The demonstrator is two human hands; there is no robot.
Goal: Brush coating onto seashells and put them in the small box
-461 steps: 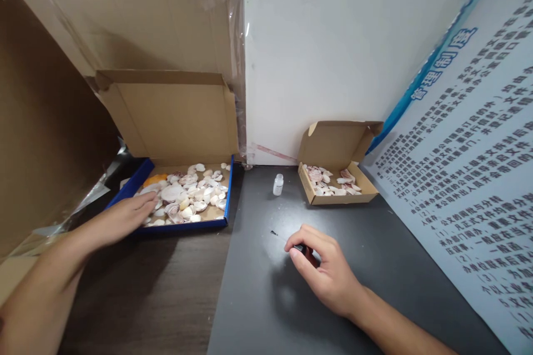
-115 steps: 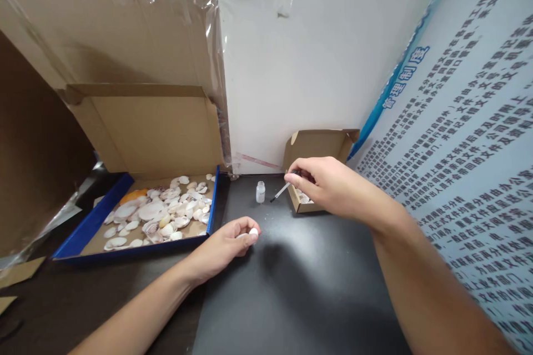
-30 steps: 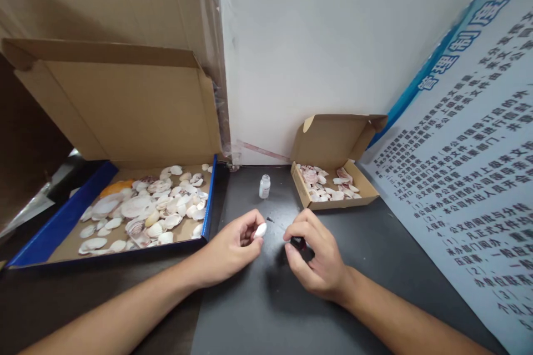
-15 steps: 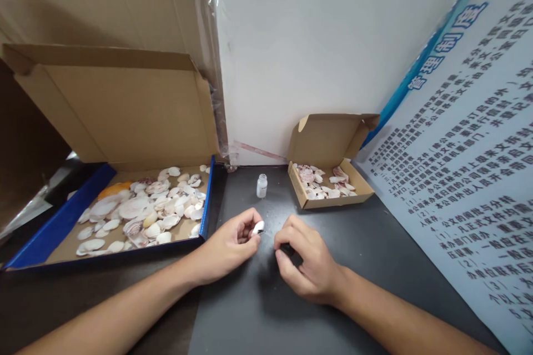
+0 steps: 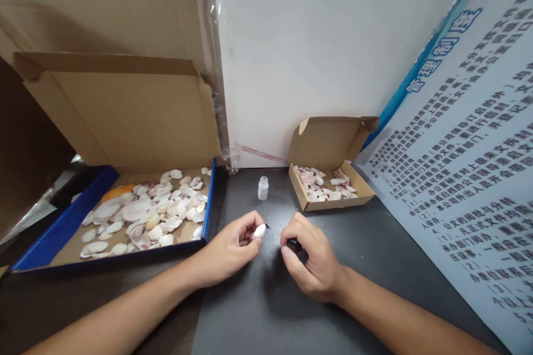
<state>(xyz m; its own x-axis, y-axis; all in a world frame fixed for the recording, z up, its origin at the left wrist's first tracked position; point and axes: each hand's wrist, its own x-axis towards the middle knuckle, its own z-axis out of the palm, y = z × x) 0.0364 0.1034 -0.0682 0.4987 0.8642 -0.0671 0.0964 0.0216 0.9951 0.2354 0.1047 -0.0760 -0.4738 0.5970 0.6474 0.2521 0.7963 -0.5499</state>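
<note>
My left hand (image 5: 235, 246) pinches a small white seashell (image 5: 259, 230) between thumb and fingers, above the dark table. My right hand (image 5: 310, 258) is closed around a black brush cap (image 5: 295, 246), mostly hidden by the fingers. A small dark tip (image 5: 267, 226) shows just right of the shell; its link to the cap is too faint to make out. Beyond both hands a small bottle (image 5: 262, 188) stands upright without a lid, its contents whitish. At the left, a blue-sided cardboard box (image 5: 207, 205) with its lid up holds many shells (image 5: 158, 208).
A smaller open cardboard box (image 5: 339, 202) with shells stands at the back right. Behind are a white wall (image 5: 291, 66) and a large cardboard sheet (image 5: 125, 5). A printed board (image 5: 453, 138) leans along the right side of the dark table (image 5: 250, 316).
The shell has turned in my left hand, so its white outer face shows. My right hand has drawn slightly right, and the black cap shows more between its fingers.
</note>
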